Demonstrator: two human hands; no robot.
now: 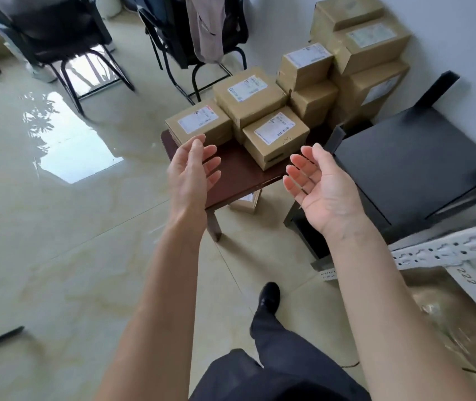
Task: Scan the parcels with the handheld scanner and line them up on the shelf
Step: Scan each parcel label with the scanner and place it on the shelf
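Both forearms reach forward, bare to the elbow, palms turned toward each other with a gap between them; the left hand (pixel 191 169) has its fingers relaxed and slightly spread, thumb uppermost, holding nothing; the right hand (pixel 322 188) is cupped loosely, palm up and inward, fingers gently bent and likewise holding nothing. Beyond the hands stands a small dark brown table (pixel 236 172) carrying cardboard parcels; the near-left parcel (pixel 199 123) lies just past the left fingertips, the near-right parcel (pixel 275 137) just past the right fingertips, and a third parcel (pixel 249 95) sits behind and partly on them; more parcels are stacked against the white wall (pixel 364 53). Each parcel carries a white shipping label on top; the print is too small and blurred to read. To the right is a black shelf surface (pixel 413 166), and nearer still a white perforated shelf rail (pixel 445 251) with handwritten marks that look like "222". No scanner can be made out. One dark shoe (pixel 270 293) stands on the glossy tiled floor (pixel 66 256); two black chairs (pixel 66 39) stand at the back.
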